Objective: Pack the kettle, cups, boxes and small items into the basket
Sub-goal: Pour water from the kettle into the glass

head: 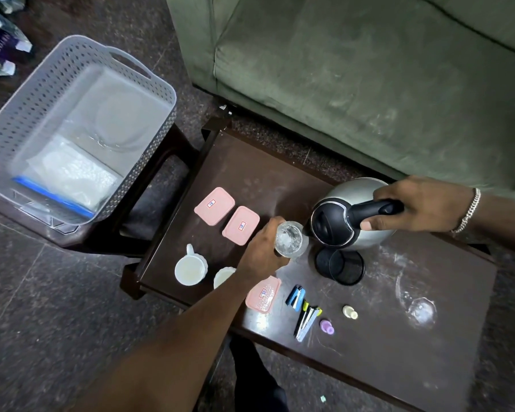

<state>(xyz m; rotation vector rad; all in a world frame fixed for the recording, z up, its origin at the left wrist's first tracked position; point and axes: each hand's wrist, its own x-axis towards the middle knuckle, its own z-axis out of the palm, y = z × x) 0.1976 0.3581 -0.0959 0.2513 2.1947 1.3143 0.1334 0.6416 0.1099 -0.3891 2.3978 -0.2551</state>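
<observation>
Fingers of the right hand (419, 203) wrap the black handle of the kettle (354, 215) at the table's (399, 337) far edge, left hand (262, 251) grips a clear glass (290, 239) beside it, pink boxes (226, 215) carry unreadable stickers, grey basket (27, 114) sits left.

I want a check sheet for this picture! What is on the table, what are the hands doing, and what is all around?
Surface: dark table, smudged.
Job's things: steel kettle; clear glass; two white cups; three pink boxes; grey basket on a stool, a bag already inside.
Clutter: black mesh cup, staplers, two small bottles.
Grippers: left hand grips the glass; right hand grips the kettle's handle.
Cables: nothing seen.
Surroundings: green sofa, stone floor.
</observation>
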